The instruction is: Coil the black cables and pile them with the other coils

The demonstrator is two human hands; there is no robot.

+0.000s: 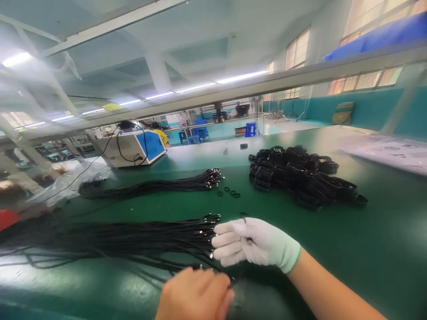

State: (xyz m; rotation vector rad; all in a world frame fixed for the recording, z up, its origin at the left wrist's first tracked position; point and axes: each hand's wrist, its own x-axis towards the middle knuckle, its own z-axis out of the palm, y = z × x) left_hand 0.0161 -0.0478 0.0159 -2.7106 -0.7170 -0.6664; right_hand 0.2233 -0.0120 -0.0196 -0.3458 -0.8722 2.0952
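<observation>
My right hand, in a white glove with a mint-green cuff, is turned palm towards me with its fingers stretched left. Its fingertips are at the connector ends of a long bundle of black cables. A thin black band shows at the thumb, and a small dark spot lies in the palm. Below it, my bare left hand is curled closed and slightly blurred. What its fingers hold, if anything, is hidden. Several small black rings lie beyond the glove.
A second cable bundle lies farther back on the green table. On the right is a heap of coiled black cables. A white and blue machine stands back left, near a clear plastic bag. Plastic sheeting covers the far right.
</observation>
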